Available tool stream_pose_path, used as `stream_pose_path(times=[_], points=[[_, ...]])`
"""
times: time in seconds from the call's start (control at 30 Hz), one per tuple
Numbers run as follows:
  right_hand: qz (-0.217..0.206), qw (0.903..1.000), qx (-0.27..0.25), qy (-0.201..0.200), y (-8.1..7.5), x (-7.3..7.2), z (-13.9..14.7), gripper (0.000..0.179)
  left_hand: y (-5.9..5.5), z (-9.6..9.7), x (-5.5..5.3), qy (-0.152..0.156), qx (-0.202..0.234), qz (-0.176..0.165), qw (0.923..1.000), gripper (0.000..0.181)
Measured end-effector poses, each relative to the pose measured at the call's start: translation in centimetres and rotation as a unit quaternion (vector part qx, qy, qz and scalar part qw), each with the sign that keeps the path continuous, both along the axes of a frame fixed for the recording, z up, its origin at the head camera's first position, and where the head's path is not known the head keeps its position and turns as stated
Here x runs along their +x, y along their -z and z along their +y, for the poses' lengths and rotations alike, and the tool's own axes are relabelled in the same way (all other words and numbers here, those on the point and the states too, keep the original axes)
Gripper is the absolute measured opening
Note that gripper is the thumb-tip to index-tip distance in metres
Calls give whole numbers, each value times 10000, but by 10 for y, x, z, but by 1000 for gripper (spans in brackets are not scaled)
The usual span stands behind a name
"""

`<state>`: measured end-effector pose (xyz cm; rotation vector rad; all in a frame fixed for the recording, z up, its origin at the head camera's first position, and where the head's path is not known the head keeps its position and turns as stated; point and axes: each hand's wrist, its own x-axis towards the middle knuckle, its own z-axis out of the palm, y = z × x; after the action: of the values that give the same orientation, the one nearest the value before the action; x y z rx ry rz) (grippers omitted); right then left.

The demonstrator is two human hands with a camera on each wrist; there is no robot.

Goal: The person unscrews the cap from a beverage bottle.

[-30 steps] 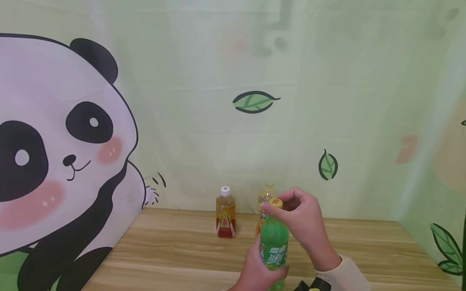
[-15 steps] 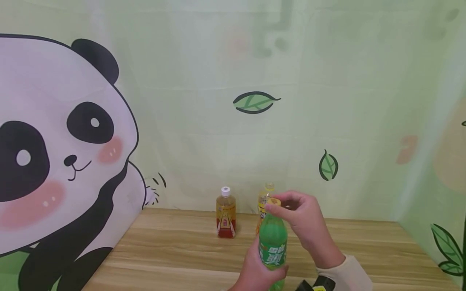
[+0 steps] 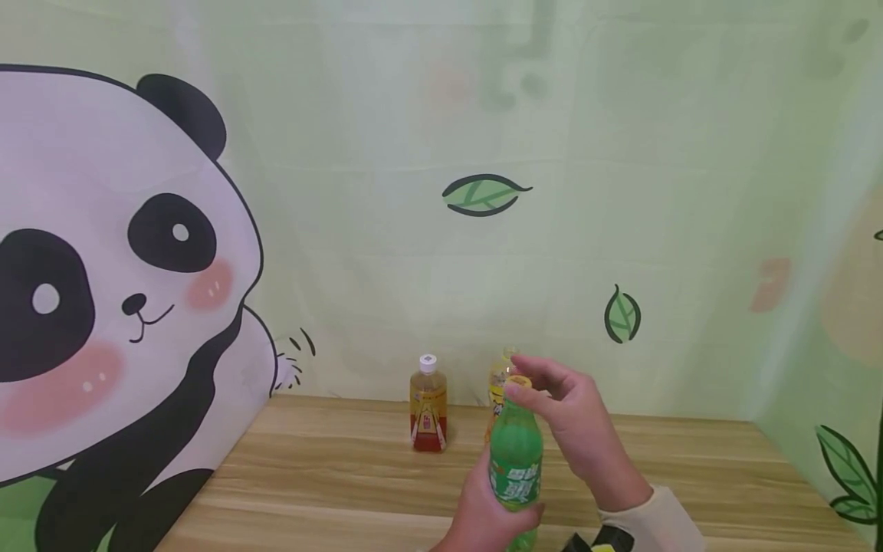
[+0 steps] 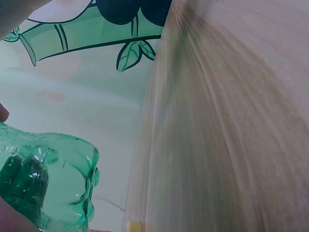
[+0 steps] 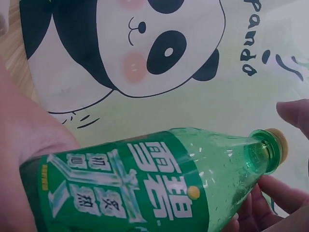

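One hand, the left hand (image 3: 491,512), grips the green bottle (image 3: 516,445) over the table (image 3: 331,460); the right hand (image 3: 571,406) has just spread its fingers wider about the cap (image 5: 284,145) (still on), so the left likely steadies alone.

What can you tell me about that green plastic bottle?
The translucent green plastic bottle has a green label with white characters, a lobed base and a yellow cap on its neck. It's held roughly upright, base clear of the wood-grain tabletop. The left hand grips it; the right hand is at the cap, thumb apart.
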<state>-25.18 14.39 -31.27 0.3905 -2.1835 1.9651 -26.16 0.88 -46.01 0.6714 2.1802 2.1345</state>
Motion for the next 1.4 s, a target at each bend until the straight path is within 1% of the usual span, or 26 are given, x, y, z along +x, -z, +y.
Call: stream_pose_path(times=[0.07, 0.2, 0.3, 0.43, 0.6, 0.7, 0.83, 0.9, 1.07, 1.17, 1.3, 1.4], points=[[41, 9996, 137, 251, -1, 0, -1, 49, 0, 0, 0, 18, 2, -51, 10000, 77], [95, 9965, 378, 737, -4, 3, -5, 52, -2, 0, 0, 91, -12, -257, 9996, 71], [100, 9931, 582, 1009, -5, 5, -7, 53, -2, 0, 0, 145, -52, -342, 9993, 69], [106, 9899, 756, 1194, -4, 6, -8, 53, -2, -1, 1, 194, -49, -320, 9993, 67], [158, 9901, 691, 1214, -4, 6, -7, 48, -1, 0, 1, 139, -51, -154, 9998, 64], [197, 9904, 650, 1202, -5, 7, -7, 46, -2, 0, 2, 96, -78, -159, 9998, 65], [194, 9918, 576, 1125, -6, 7, -7, 43, -4, 0, 2, 101, -97, -332, 9994, 67], [159, 9930, 507, 1053, -7, 7, -7, 41, -5, 0, 2, 90, -105, -323, 9994, 69], [20, 9966, 250, 785, -5, 3, -6, 38, -4, 0, 0, 73, -77, -136, 9999, 74], [-89, 9983, 77, 574, -4, 2, -6, 38, -4, 0, 0, 64, -45, -90, 9999, 77], [-165, 9995, -169, 226, -4, 3, -6, 36, -3, -1, -1, 47, -3, 9, 10000, 79], [-177, 9994, -303, 45, -5, 5, -6, 34, -2, -1, -1, 50, 14, 54, 10000, 80]])
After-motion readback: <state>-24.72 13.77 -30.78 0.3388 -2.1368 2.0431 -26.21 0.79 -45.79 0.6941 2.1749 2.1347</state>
